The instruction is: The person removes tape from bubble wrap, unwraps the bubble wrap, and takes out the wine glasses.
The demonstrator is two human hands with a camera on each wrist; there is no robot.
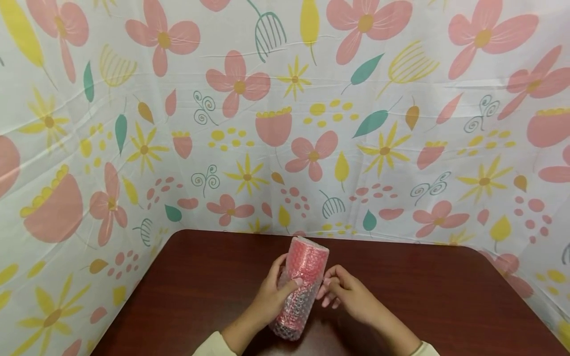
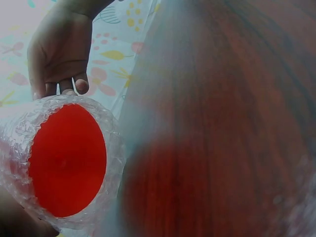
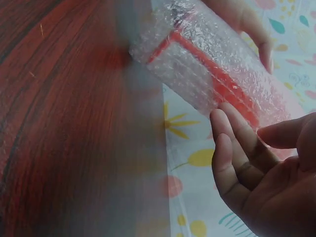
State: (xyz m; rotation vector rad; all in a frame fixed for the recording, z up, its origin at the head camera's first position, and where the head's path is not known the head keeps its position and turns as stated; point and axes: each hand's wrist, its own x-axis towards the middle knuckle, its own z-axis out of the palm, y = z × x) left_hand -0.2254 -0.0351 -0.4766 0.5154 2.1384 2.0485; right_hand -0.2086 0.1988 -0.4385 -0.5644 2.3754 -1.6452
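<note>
A red cylinder wrapped in clear bubble wrap [image 1: 307,264] stands tilted above the dark table, its pale flat end uppermost. My left hand [image 1: 269,296] grips it around the side, thumb lying across the front. In the left wrist view the cylinder's round red end [image 2: 69,160] shows inside the wrap's rim. At the opposite side, my right hand [image 1: 349,291] pinches at the wrap's edge with bent thumb and index finger. In the right wrist view the thumb [image 3: 284,134] meets the bubble wrap [image 3: 192,74], the other fingers loosely bent beside it.
A dark reddish wood-grain table [image 1: 423,291] lies under both hands. Behind it and along the sides hangs a white cloth [image 1: 267,163] printed with pink, yellow and green flowers and leaves. The cuffs of light sleeves [image 1: 215,344] show at the bottom.
</note>
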